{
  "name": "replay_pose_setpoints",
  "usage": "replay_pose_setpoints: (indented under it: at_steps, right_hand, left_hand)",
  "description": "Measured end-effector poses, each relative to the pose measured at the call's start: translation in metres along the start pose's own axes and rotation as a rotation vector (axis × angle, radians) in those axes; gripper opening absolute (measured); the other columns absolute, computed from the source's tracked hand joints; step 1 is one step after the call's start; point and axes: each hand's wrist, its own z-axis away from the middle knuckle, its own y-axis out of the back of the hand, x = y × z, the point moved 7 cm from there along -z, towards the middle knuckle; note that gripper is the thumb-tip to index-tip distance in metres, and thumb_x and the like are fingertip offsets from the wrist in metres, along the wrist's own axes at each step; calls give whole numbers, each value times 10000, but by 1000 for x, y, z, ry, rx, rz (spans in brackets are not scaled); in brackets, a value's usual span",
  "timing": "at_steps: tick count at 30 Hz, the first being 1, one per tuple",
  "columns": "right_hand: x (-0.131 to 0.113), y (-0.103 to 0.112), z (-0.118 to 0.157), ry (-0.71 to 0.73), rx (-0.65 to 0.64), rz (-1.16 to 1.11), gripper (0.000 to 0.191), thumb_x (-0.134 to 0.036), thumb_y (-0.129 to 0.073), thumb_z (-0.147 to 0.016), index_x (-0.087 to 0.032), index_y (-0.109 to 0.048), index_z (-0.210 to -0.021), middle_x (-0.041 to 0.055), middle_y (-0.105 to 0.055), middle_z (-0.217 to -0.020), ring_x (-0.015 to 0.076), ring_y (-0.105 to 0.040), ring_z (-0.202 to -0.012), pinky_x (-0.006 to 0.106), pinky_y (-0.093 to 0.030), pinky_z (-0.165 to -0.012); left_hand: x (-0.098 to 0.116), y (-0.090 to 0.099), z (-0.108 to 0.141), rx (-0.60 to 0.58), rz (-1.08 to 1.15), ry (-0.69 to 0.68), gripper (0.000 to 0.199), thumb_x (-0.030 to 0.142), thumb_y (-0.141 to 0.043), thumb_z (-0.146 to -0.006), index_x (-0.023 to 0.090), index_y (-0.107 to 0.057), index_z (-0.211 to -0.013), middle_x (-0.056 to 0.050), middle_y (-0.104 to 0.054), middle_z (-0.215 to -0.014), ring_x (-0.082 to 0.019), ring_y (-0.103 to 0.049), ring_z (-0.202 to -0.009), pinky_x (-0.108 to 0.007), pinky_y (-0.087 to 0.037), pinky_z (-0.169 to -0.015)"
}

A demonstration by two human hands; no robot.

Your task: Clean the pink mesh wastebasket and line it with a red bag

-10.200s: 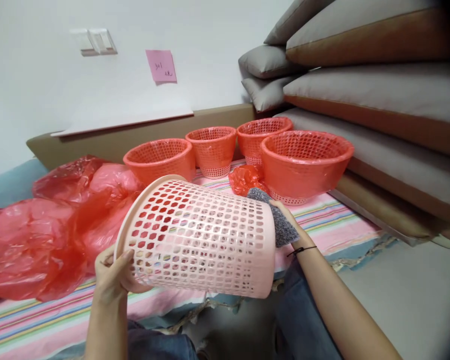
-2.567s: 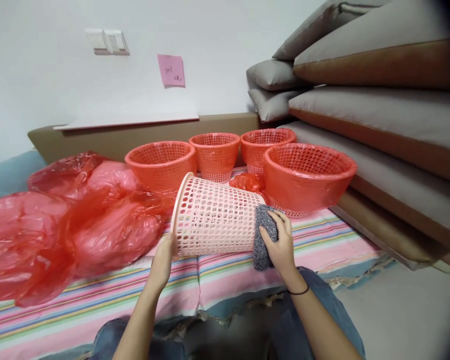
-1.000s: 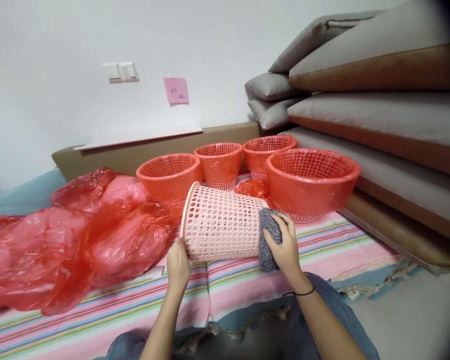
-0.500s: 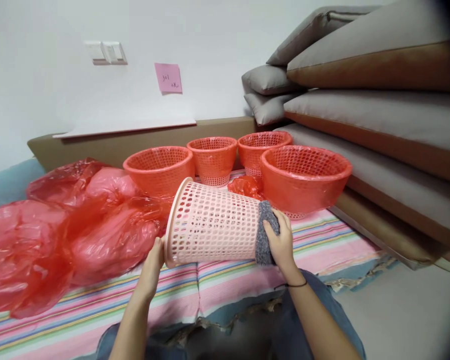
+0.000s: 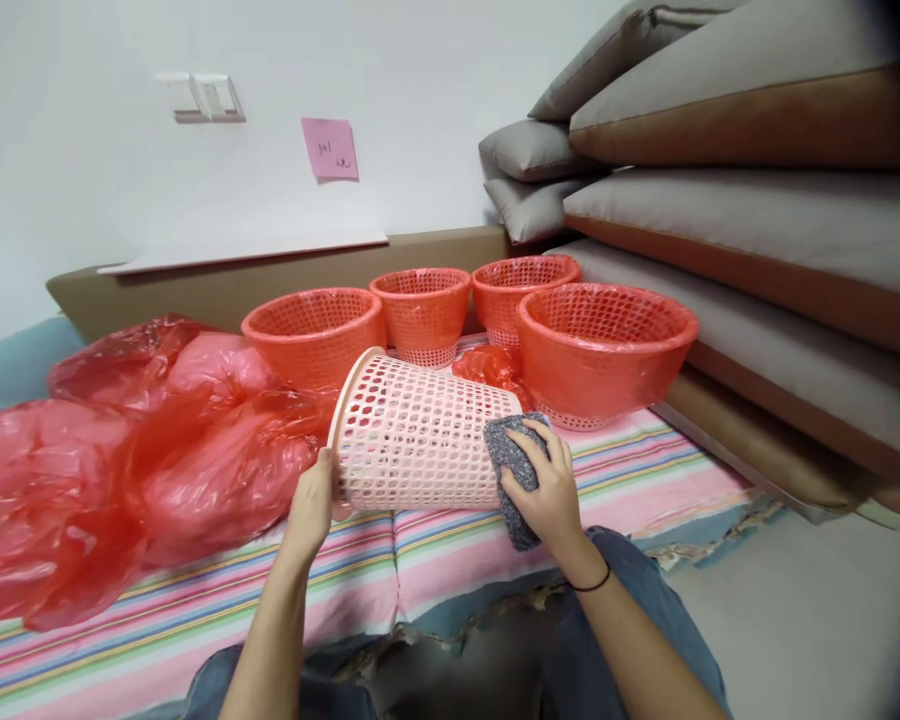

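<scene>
A pale pink perforated plastic basket [image 5: 427,435] lies on its side in front of me, its wide rim to the left and its narrow base to the right. My left hand [image 5: 313,505] grips the rim; some of its fingers are hidden behind or inside the opening. In my right hand [image 5: 544,485] is a dark grey sponge [image 5: 514,470], pressed against the basket's side near the base. The sponge's lower end hangs below the basket. A dark band circles my right wrist.
Red plastic bags [image 5: 195,460] are heaped at the left. Several baskets wrapped in red plastic, including a wide one [image 5: 600,370], stand behind. A crumpled red bag [image 5: 491,368] lies between them. Stacked cushions [image 5: 757,220] rise at the right. Striped cloth [image 5: 217,590] covers the surface.
My right hand has shifted the sponge from around the basket's base end slightly left onto its near side, and the sponge is now tilted. My left hand still holds the rim.
</scene>
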Motion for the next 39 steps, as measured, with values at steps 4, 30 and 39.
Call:
replay_pose_setpoints:
  at_steps: [4,30,39]
  right_hand:
    - [31,1,-10,-151,57,-116,370,-311,-548,-872,-207,-604,-1222,125,-559,-1243,277,-530,-1196,522,-419,-1062]
    - [59,-3,13,-490,180,-292,470,-481,-559,-838,-188,-591,-1204,128,-594,-1238,278,-519,-1199,512,-350,-1092]
    - [58,-8,10,-519,192,-284,502,-488,-544,-853,-174,-581,-1243,147,-574,-1249,287,-505,-1215,522,-347,-1094]
  left_hand:
    - [12,1,7,28,-96,-13,717,832,-278,-791,203,-566,-602,-59,-643,-579,-219,-581,-612,-326,-490,-618]
    - [-8,11,21,-75,206,-36,657,697,-410,-864,165,-599,-1201,-127,-667,-1246,-274,-618,-1138,-404,-461,-1012]
    - [-41,8,25,-223,-152,-52,463,601,-563,-804,191,-716,-958,-103,-757,-1055,-312,-664,-1060,-427,-457,-996]
